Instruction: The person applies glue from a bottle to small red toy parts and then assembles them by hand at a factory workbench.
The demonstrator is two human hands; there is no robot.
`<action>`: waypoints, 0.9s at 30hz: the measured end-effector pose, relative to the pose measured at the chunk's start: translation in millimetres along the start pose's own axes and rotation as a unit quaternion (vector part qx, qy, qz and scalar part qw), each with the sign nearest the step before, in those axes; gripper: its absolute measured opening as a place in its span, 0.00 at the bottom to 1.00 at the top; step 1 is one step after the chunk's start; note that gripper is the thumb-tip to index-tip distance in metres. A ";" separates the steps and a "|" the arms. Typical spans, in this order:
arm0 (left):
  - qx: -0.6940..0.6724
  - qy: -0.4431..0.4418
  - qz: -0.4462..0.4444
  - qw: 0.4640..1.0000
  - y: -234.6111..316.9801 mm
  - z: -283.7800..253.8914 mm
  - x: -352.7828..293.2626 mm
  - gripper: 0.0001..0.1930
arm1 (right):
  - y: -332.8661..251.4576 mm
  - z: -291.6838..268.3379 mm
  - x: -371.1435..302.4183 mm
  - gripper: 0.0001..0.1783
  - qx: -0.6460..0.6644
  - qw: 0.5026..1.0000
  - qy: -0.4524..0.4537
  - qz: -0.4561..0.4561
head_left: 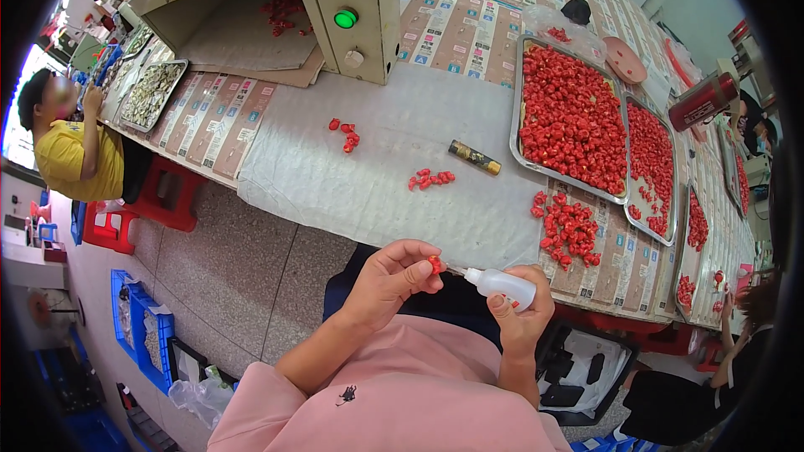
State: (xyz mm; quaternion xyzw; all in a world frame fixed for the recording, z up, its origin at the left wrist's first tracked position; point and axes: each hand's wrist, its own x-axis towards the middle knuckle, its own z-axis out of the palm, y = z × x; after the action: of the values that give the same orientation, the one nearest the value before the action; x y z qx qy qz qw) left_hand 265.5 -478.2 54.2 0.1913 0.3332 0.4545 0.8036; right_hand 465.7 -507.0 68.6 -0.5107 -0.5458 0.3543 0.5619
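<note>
My left hand (pixel 392 278) pinches a small red piece (pixel 435 264) between thumb and fingertips, just in front of the table's near edge. In my right hand (pixel 525 311) is a white squeeze bottle (pixel 505 286), tipped on its side. Its thin nozzle points left at the red piece; whether the tip touches it I cannot tell. On the pale table sheet (pixel 377 109) beyond my hands lie a small group of red pieces (pixel 432 178) and another small group (pixel 348 137). A larger loose pile of red pieces (pixel 569 230) lies to the right.
A black and gold cylinder (pixel 475 157) lies on the sheet. Metal trays (pixel 517 121) of red pieces stand at the right. At the back left is a boxy machine (pixel 352 42) with an open mouth. A person in yellow (pixel 88 151) sits left; another person (pixel 695 393) sits right.
</note>
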 end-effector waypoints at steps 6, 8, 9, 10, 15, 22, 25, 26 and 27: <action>-0.024 -0.025 -0.007 0.999 0.3 -1.3 -0.3 0.10 | -0.6 1.8 -1.0 0.21 0.009 1.000 0.008 0.004; -0.034 -0.035 -0.012 0.999 0.6 -2.5 -0.3 0.10 | -0.4 2.0 -1.2 0.21 0.007 1.000 0.009 0.003; -0.045 -0.043 -0.019 0.998 0.9 -2.9 -0.3 0.11 | -0.4 1.9 -1.3 0.21 0.005 1.000 0.009 0.001; -0.056 -0.051 -0.027 0.997 1.1 -3.2 -0.3 0.11 | -0.8 1.9 -1.3 0.21 0.006 1.000 0.009 0.001; -0.080 -0.050 -0.061 0.994 1.0 -5.2 0.2 0.11 | -2.6 1.9 -1.0 0.20 0.002 1.000 0.008 -0.006; -0.095 -0.053 -0.076 0.991 2.6 -6.4 0.8 0.12 | -4.7 -0.1 -1.6 0.21 0.008 1.000 0.007 -0.010; -0.090 -0.057 -0.077 0.991 2.9 -6.6 0.9 0.11 | -3.9 -0.1 -2.1 0.21 0.010 1.000 0.008 -0.012; -0.090 -0.057 -0.078 0.991 2.7 -6.7 0.9 0.11 | -2.6 -0.6 -2.8 0.21 0.009 1.000 0.007 -0.007; -0.092 -0.059 -0.081 0.991 2.2 -7.0 0.8 0.12 | -1.3 -1.2 -3.5 0.21 0.008 1.000 0.005 -0.002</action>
State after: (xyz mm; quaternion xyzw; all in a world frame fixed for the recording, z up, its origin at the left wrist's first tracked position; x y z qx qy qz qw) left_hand 259.5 -476.4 50.3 0.1155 0.2567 0.4049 0.8700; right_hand 466.1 -510.8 69.1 -0.5068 -0.5411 0.3550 0.5695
